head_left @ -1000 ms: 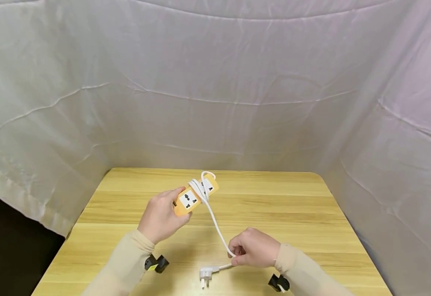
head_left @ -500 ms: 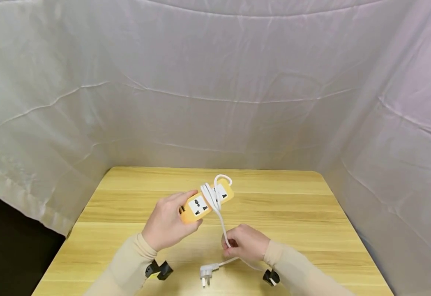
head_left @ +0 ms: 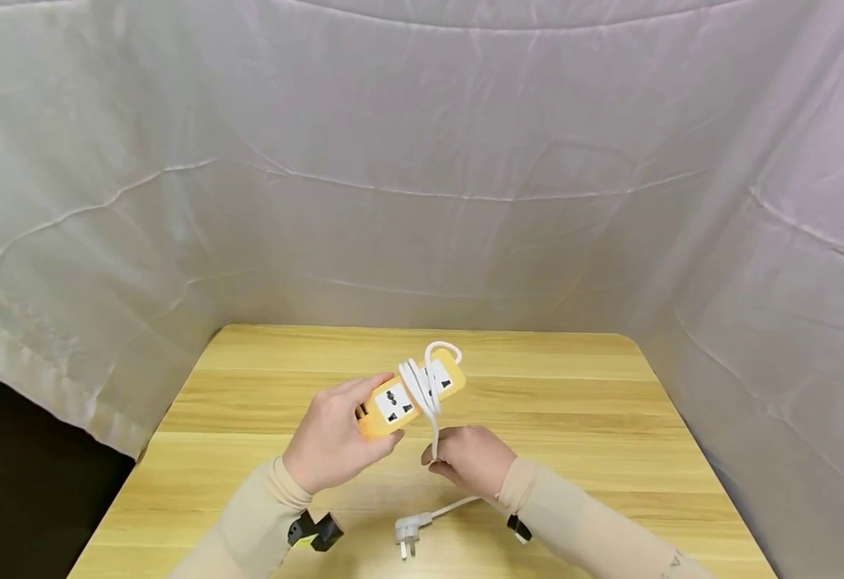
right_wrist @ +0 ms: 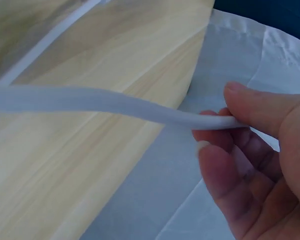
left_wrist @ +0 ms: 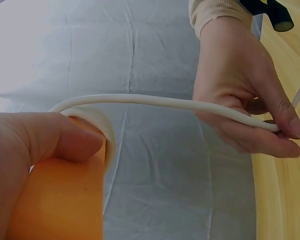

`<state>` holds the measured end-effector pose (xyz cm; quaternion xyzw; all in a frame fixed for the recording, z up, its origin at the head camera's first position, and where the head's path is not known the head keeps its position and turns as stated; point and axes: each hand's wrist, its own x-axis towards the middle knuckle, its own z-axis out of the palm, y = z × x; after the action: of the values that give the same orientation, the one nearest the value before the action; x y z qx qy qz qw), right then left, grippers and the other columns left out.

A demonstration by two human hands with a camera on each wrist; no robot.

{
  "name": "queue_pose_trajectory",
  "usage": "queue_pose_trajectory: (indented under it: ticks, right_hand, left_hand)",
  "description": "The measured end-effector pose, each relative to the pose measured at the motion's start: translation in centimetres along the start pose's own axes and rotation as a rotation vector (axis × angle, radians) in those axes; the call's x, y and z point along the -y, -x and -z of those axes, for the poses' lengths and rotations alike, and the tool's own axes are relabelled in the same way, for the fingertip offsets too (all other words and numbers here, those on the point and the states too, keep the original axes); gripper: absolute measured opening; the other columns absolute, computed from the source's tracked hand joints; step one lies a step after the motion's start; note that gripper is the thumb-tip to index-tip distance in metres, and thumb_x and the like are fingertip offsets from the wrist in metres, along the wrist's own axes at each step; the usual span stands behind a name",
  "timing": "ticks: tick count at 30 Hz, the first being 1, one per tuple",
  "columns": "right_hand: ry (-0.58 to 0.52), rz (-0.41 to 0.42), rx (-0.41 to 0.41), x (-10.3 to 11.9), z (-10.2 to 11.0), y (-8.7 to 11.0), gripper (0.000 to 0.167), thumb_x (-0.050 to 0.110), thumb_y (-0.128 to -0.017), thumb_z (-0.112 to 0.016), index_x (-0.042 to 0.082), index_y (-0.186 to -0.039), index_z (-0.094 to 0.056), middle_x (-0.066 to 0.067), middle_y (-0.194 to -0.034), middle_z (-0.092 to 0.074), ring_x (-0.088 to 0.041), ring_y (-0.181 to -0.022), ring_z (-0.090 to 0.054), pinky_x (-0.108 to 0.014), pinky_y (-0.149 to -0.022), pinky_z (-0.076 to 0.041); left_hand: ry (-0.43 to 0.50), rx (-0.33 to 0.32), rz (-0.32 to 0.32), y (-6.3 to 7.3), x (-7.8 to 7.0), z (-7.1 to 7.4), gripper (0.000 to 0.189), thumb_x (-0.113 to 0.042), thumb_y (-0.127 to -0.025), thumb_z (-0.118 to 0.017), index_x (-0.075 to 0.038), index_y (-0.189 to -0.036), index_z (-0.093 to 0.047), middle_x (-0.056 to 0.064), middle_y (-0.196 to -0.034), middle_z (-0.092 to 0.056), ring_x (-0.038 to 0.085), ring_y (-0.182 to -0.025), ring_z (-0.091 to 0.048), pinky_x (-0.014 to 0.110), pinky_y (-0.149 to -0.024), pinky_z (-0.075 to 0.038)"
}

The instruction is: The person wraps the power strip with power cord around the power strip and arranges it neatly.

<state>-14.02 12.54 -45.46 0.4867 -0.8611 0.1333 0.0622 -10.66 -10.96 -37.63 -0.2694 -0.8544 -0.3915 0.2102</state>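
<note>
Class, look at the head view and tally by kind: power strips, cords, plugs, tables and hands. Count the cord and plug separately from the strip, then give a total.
Power strip: 1
Cord: 1
Plug: 1
Table: 1
Hands: 2 (left hand and right hand)
Total: 6

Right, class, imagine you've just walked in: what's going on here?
A person's left hand holds up an oblong orange-yellow power strip with white socket panels, while the right hand pinches its slim white cord. A few turns of cord circle the strip. The white pronged plug at the cord's far end lies on the pale wood-grain table.
</note>
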Motion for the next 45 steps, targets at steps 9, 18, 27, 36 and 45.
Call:
queue_pose_trajectory:
  ticks: [9,18,27,36,45]
  right_hand:
    - [0.218,0.007,-0.042,0.4,0.0,0.1,0.007,0.023,-0.079,-0.077,0.02,-0.084,-0.074,0.007,-0.074,-0.064,-0.004,-0.061,-0.061,-0.019,-0.055,-0.05]
    - [0.263,-0.003,-0.023,0.6,-0.6,0.0,0.008,0.027,-0.079,-0.077,0.02,-0.081,-0.073,0.008,-0.07,-0.061,-0.004,-0.057,-0.057,-0.02,-0.054,-0.05]
    - [0.197,0.018,-0.032,0.1,-1.7,-0.4,0.008,0.023,-0.078,-0.078,0.019,-0.079,-0.072,0.008,-0.07,-0.06,-0.001,-0.058,-0.057,-0.017,-0.053,-0.047]
    - [-0.001,-0.164,-0.052,-2.1,-0.5,-0.3,0.019,0.017,-0.081,-0.076,0.012,-0.096,-0.065,0.002,-0.089,-0.065,-0.012,-0.079,-0.063,-0.027,-0.071,-0.053]
    - [-0.426,-0.174,0.101,-3.9,1.9,-2.2,0.016,0.02,-0.088,-0.056,0.009,-0.086,-0.068,0.01,-0.076,-0.06,0.002,-0.067,-0.052,-0.016,-0.062,-0.046]
  left_hand:
    - [-0.097,-0.065,0.007,-0.1,0.6,0.4,0.063,-0.017,-0.064,-0.084,-0.001,-0.121,-0.063,0.009,-0.1,-0.07,0.008,-0.068,-0.058,0.017,-0.051,-0.045]
    - [-0.154,-0.105,0.022,0.0,1.2,0.6,0.065,-0.015,-0.063,-0.085,-0.001,-0.122,-0.062,0.009,-0.098,-0.069,0.01,-0.068,-0.058,0.018,-0.05,-0.045]
    - [-0.073,-0.062,-0.015,0.4,0.7,0.4,0.064,-0.014,-0.061,-0.085,-0.001,-0.12,-0.064,0.008,-0.099,-0.07,0.009,-0.07,-0.059,0.015,-0.05,-0.044]
    - [0.024,0.039,-0.182,0.8,-0.7,-0.1,0.064,-0.01,-0.061,-0.084,-0.001,-0.121,-0.063,0.005,-0.104,-0.069,0.009,-0.08,-0.061,0.016,-0.064,-0.049]
    - [0.081,0.179,-0.321,1.1,-2.0,-1.2,0.065,-0.01,-0.062,-0.083,-0.002,-0.123,-0.061,0.001,-0.103,-0.068,0.004,-0.08,-0.059,0.014,-0.066,-0.048]
